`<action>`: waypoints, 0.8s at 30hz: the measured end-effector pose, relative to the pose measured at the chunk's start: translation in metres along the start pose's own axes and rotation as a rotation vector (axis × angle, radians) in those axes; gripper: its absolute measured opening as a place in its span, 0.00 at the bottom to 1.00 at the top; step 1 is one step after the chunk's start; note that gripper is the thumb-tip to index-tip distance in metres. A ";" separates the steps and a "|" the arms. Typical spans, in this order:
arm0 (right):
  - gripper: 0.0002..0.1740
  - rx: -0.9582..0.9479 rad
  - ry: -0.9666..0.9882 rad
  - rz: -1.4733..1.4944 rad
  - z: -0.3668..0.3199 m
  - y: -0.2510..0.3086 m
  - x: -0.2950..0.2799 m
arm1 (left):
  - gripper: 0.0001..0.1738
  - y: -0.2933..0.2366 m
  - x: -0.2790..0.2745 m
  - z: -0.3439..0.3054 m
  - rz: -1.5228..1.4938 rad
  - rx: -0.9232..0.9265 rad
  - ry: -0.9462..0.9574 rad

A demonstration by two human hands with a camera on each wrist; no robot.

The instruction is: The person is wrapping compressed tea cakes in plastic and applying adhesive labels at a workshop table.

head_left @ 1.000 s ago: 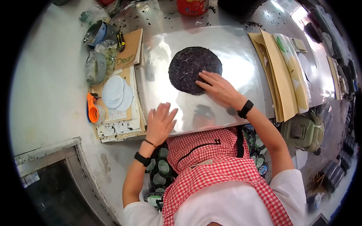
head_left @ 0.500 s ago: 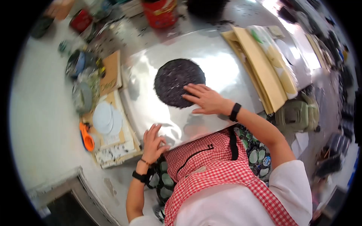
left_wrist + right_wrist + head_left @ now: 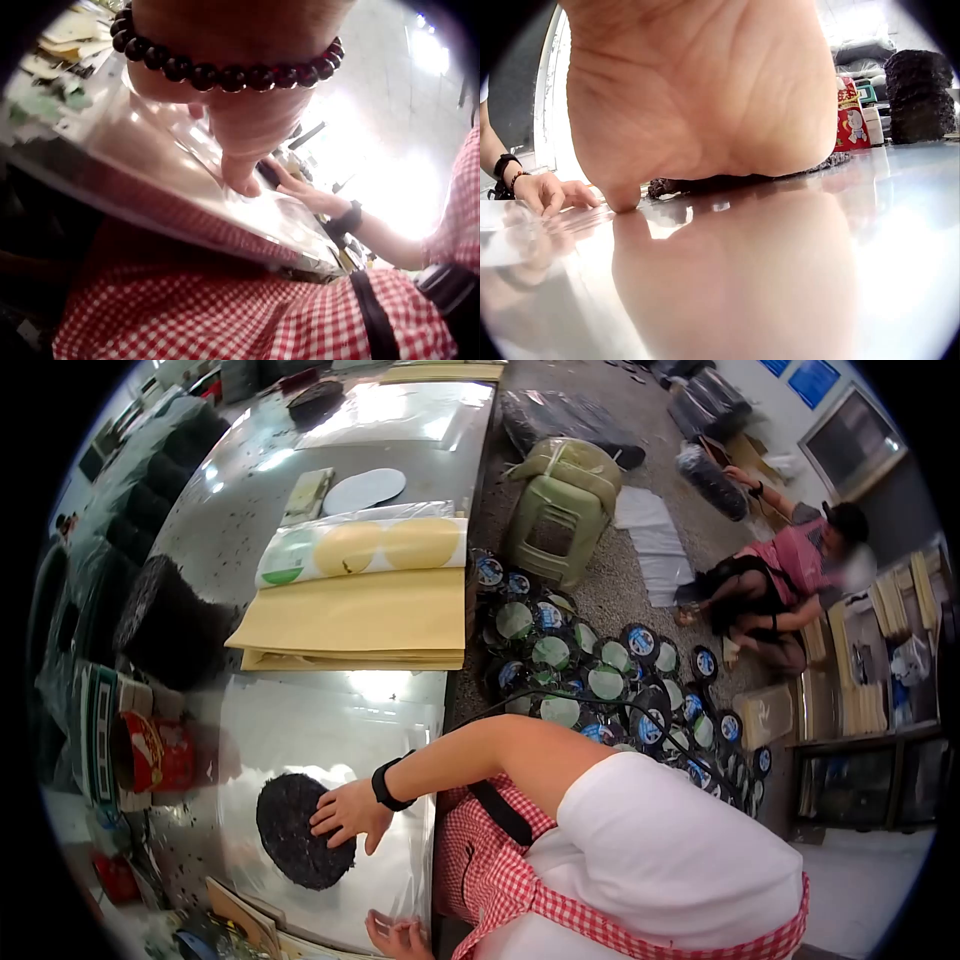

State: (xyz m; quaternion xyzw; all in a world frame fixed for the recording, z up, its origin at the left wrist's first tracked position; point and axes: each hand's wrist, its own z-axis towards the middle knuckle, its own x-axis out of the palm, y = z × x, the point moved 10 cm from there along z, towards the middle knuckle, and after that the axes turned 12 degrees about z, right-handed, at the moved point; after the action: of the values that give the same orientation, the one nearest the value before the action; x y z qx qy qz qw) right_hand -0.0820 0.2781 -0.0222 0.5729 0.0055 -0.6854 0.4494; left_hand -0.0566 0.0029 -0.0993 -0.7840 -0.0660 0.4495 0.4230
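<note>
A round, dark dried seaweed cake [image 3: 292, 828] lies flat on a clear, shiny plastic sheet [image 3: 385, 710] over the metal table. My right hand [image 3: 352, 815] rests on the cake's near side, fingers spread and nearly straight over its edge. Close up, the right wrist view shows the palm of the right hand [image 3: 705, 105] low over the sheet, with the thumb tip down on it. By the sheet's near edge is my left hand [image 3: 398, 935], partly cut off in the head view. The left thumb [image 3: 240, 176] touches the creased plastic; nothing else shows in that hand.
Brown paper folders [image 3: 350, 622] and a printed plastic roll [image 3: 365, 550] lie beside the sheet. A red container [image 3: 160, 753] and a dark seaweed stack [image 3: 170, 622] stand farther back. Wrapped round packs [image 3: 605, 682] cover the floor beside a green stool [image 3: 560, 525]; another person [image 3: 790, 575] sits beyond.
The head view has swung far to the right, bringing the floor and the other person into view. The right hand stays on the cake; the left remains near the sheet's edge.
</note>
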 end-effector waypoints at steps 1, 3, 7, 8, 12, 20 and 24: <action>0.39 0.005 0.010 -0.008 0.000 -0.002 0.001 | 0.08 -0.038 -0.012 -0.001 0.344 0.197 -0.003; 0.39 0.004 -0.004 -0.020 0.000 -0.002 0.003 | 0.14 -0.089 -0.021 -0.005 0.689 0.402 -0.014; 0.39 -0.019 -0.009 -0.019 0.001 -0.005 0.007 | 0.12 -0.106 -0.018 0.001 0.670 0.397 0.028; 0.39 -0.020 -0.006 -0.025 0.002 -0.004 0.006 | 0.11 -0.085 -0.017 0.003 0.724 0.372 0.002; 0.39 -0.003 0.017 -0.051 0.001 -0.003 0.007 | 0.10 -0.099 -0.033 0.015 0.622 0.098 -0.094; 0.39 0.005 0.045 -0.060 0.000 -0.005 0.010 | 0.08 -0.117 -0.036 0.024 0.505 0.339 -0.004; 0.39 0.011 0.059 -0.062 0.001 -0.004 0.010 | 0.06 -0.130 -0.048 0.024 0.587 0.272 -0.124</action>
State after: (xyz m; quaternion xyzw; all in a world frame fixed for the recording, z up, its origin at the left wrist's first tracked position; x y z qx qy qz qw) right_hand -0.0850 0.2737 -0.0321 0.5951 0.0327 -0.6817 0.4244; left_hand -0.0671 0.0764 0.0199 -0.6772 0.1978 0.6037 0.3712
